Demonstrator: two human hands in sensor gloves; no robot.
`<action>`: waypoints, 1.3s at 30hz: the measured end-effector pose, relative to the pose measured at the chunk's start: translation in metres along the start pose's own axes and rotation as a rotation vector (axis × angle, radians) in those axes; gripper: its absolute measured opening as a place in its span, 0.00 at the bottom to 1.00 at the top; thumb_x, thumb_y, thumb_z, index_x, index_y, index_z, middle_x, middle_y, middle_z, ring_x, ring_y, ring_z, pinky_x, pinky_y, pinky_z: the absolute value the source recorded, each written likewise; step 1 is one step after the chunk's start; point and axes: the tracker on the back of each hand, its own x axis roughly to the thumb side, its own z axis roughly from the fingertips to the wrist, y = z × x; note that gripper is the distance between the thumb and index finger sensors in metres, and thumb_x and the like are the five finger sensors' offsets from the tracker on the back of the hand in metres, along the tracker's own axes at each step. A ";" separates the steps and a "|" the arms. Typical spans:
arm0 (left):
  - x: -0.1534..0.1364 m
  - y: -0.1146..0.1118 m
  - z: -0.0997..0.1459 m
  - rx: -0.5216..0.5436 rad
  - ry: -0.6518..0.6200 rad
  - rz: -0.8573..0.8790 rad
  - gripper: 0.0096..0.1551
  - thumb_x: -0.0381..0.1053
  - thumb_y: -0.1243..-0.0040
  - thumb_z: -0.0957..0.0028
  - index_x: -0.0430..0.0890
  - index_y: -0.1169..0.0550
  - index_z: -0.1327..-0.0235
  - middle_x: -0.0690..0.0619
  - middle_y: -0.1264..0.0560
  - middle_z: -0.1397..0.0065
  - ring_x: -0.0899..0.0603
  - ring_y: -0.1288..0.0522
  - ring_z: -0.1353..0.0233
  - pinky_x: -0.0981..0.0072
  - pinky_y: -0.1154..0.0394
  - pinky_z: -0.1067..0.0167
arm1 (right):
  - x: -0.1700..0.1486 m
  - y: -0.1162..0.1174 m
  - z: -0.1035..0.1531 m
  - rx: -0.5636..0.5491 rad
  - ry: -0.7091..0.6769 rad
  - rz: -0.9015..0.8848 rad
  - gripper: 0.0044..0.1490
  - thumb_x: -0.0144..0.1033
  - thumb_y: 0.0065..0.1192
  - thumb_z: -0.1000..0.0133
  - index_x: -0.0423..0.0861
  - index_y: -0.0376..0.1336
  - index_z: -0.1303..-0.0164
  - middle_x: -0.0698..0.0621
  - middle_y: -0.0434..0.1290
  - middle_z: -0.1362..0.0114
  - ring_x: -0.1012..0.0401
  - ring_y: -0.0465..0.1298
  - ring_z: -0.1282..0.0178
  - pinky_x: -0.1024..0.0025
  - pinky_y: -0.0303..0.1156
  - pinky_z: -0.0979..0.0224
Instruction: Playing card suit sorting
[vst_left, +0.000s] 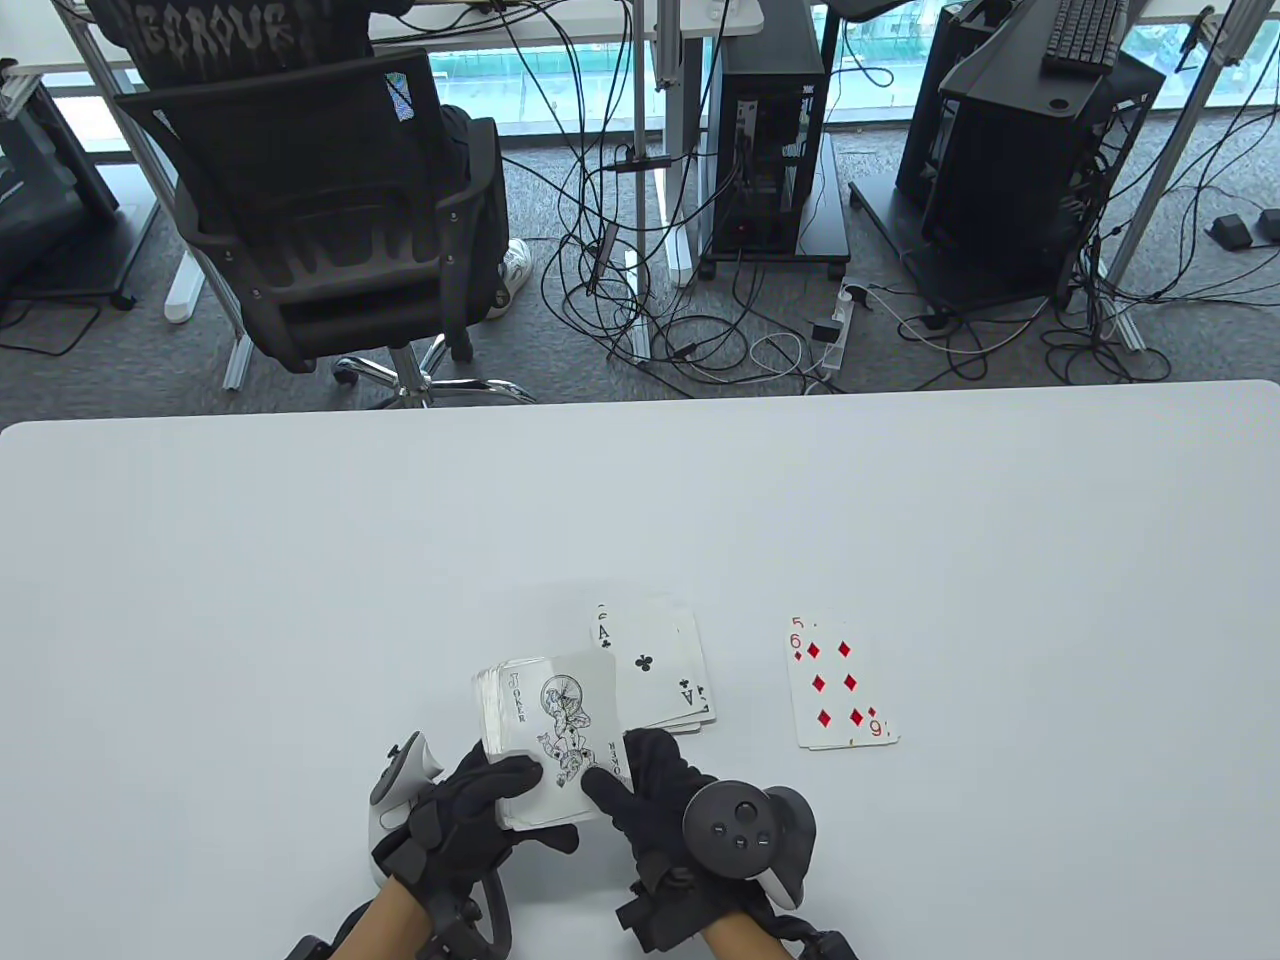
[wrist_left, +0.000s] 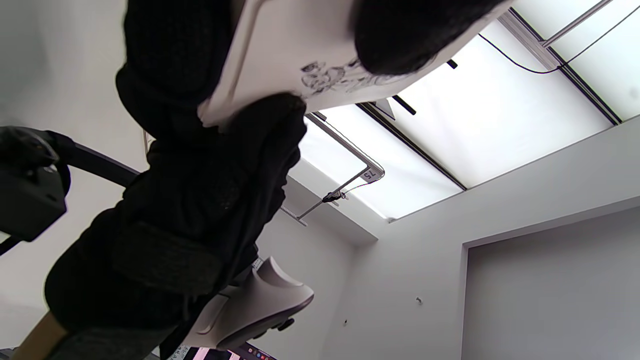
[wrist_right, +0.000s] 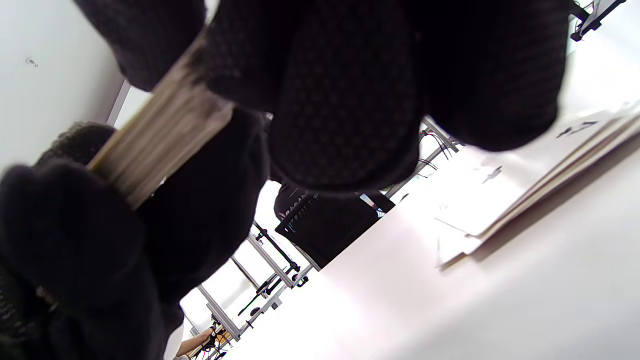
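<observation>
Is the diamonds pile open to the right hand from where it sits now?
Probably yes: the diamonds pile lies face up, just up and right of the right hand, bare table between. That hand touches the joker first.

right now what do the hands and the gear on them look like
Both the left hand and right hand wear black knit gloves with black straps, forearms bare. The left tracker is light grey, the right tracker dark with round buttons.

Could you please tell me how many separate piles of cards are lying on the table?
2: the clubs pile just beyond the held deck, and the diamonds pile to its right.
</observation>
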 end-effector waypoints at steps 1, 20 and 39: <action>-0.001 0.000 0.000 -0.004 -0.001 0.015 0.34 0.56 0.43 0.36 0.61 0.45 0.23 0.56 0.40 0.18 0.39 0.33 0.22 0.53 0.21 0.42 | 0.000 0.000 0.000 0.006 0.010 -0.026 0.32 0.43 0.58 0.44 0.28 0.60 0.48 0.53 0.77 0.64 0.61 0.82 0.71 0.60 0.82 0.62; -0.003 0.001 0.001 0.005 -0.015 0.067 0.33 0.57 0.44 0.36 0.60 0.45 0.23 0.56 0.40 0.18 0.40 0.32 0.22 0.54 0.21 0.43 | -0.080 -0.095 -0.008 -0.217 0.295 -0.280 0.24 0.33 0.54 0.42 0.26 0.63 0.49 0.47 0.79 0.64 0.56 0.83 0.72 0.55 0.81 0.62; -0.008 0.002 0.003 0.018 0.010 0.066 0.33 0.57 0.44 0.36 0.60 0.45 0.23 0.56 0.40 0.18 0.40 0.32 0.22 0.53 0.21 0.42 | -0.186 -0.243 0.078 -0.033 0.976 0.826 0.26 0.33 0.55 0.43 0.24 0.64 0.49 0.45 0.79 0.66 0.54 0.82 0.73 0.53 0.80 0.64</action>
